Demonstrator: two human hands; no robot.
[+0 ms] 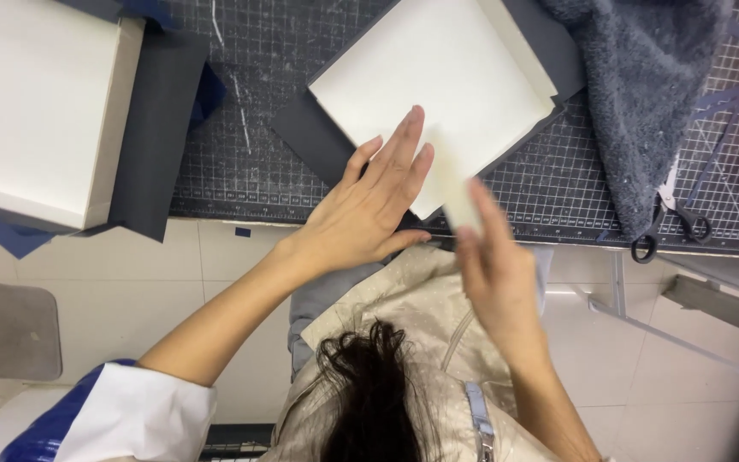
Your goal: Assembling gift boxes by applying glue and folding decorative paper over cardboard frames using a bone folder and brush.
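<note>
A white square board lies tilted on a dark sheet on the gridded cutting mat. My left hand rests flat on the board's near corner, fingers together and stretched out. My right hand is at the mat's front edge, holding a pale flat tool or strip pressed against the board's near edge; motion blurs it, so I cannot tell exactly what it is.
A larger white box wrapped partly in dark paper stands at the left. A grey fluffy cloth lies at the right, with black-handled scissors below it. Tiled floor and a metal frame show beneath the table edge.
</note>
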